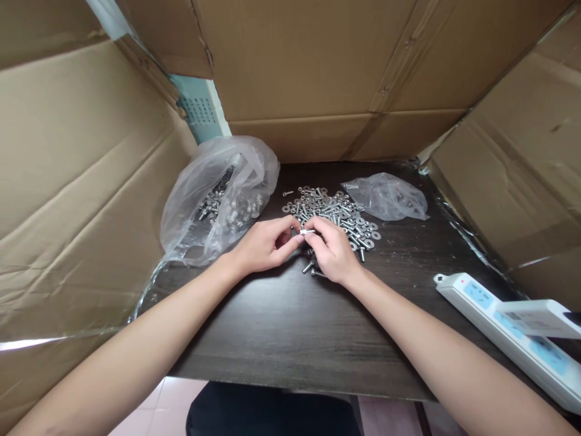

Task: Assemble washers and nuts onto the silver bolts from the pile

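My left hand [265, 245] and my right hand [333, 249] meet over the dark wooden table [290, 339]. Between their pinched fingertips they hold a small silver bolt [305, 231]. Both hands have their fingers closed on it. Just behind the hands lies a loose pile of silver bolts, nuts and washers [333, 213]. A few stray bolts [310, 267] lie under my right hand. At the left a clear plastic bag [213, 200] holds more bolts.
A smaller, crumpled clear bag [385, 197] lies right of the pile. A white power strip [508, 330] with a white adapter on it runs along the right front. Cardboard walls [82, 181] close in the table on the left, back and right.
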A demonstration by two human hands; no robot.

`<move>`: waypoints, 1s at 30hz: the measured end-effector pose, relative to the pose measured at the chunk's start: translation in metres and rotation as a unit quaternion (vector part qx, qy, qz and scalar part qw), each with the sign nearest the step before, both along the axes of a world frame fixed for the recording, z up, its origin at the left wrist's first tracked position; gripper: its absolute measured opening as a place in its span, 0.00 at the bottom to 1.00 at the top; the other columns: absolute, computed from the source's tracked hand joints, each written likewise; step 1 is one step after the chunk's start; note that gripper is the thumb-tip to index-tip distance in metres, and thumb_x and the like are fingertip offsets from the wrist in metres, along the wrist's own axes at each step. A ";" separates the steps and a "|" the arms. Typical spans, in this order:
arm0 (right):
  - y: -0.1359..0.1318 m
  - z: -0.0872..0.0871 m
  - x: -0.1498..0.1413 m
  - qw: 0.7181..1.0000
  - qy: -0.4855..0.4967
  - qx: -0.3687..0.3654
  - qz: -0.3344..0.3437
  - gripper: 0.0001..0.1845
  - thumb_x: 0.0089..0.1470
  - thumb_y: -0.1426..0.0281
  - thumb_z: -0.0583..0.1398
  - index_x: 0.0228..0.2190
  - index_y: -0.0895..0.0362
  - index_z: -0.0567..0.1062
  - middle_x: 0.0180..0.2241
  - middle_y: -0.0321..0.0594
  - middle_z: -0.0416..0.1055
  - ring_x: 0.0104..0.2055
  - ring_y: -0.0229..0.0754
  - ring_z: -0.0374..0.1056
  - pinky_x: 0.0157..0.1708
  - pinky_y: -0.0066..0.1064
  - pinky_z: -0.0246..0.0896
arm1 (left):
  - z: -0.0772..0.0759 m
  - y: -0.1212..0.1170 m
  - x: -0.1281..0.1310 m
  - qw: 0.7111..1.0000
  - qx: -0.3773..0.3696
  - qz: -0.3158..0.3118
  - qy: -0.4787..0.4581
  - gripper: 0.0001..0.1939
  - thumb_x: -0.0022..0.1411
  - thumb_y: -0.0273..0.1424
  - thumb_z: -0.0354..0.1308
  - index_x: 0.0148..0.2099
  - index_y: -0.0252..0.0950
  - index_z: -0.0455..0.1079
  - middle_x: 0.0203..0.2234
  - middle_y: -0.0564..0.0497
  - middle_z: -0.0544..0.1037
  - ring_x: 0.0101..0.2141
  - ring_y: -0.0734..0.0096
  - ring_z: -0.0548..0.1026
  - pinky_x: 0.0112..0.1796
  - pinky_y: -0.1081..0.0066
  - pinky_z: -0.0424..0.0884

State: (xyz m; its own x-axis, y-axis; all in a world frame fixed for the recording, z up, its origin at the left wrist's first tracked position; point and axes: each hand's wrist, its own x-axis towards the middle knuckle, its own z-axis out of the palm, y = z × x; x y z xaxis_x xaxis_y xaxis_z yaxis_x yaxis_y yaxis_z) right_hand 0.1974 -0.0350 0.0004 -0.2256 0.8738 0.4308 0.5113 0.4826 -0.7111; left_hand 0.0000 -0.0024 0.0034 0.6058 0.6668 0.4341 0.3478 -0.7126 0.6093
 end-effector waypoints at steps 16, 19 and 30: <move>0.000 0.000 -0.001 1.000 0.009 -0.008 0.003 0.08 0.63 0.67 0.52 0.31 0.53 0.65 0.33 0.40 0.72 0.37 0.48 0.66 0.41 0.40 0.59 | -0.001 -0.001 0.001 1.000 0.008 0.006 0.012 0.10 0.73 0.38 0.55 0.44 0.36 0.69 0.24 0.57 0.71 0.24 0.75 0.68 0.29 0.74 0.63; 0.000 0.000 -0.001 1.000 0.003 -0.022 -0.001 0.08 0.63 0.67 0.51 0.31 0.53 0.63 0.33 0.40 0.72 0.38 0.48 0.66 0.42 0.41 0.57 | -0.003 -0.002 0.001 1.000 0.017 0.003 0.015 0.09 0.73 0.37 0.55 0.44 0.36 0.69 0.24 0.57 0.71 0.24 0.76 0.67 0.28 0.75 0.62; -0.005 0.007 -0.006 1.000 -0.014 -0.001 0.018 0.10 0.64 0.66 0.51 0.29 0.53 0.64 0.31 0.39 0.70 0.37 0.48 0.65 0.40 0.42 0.53 | 0.008 -0.001 -0.003 0.992 0.106 0.009 0.070 0.13 0.69 0.41 0.59 0.38 0.38 0.67 0.23 0.57 0.71 0.23 0.73 0.68 0.26 0.72 0.58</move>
State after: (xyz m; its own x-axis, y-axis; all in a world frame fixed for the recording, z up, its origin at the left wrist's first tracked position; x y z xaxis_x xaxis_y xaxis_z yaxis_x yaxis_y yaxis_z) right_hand 0.1917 -0.0405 0.0071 -0.2697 0.8657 0.4217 0.5135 0.4997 -0.6975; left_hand -0.0032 -0.0036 0.0112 0.6587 0.5808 0.4782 0.4331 -0.8125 0.3903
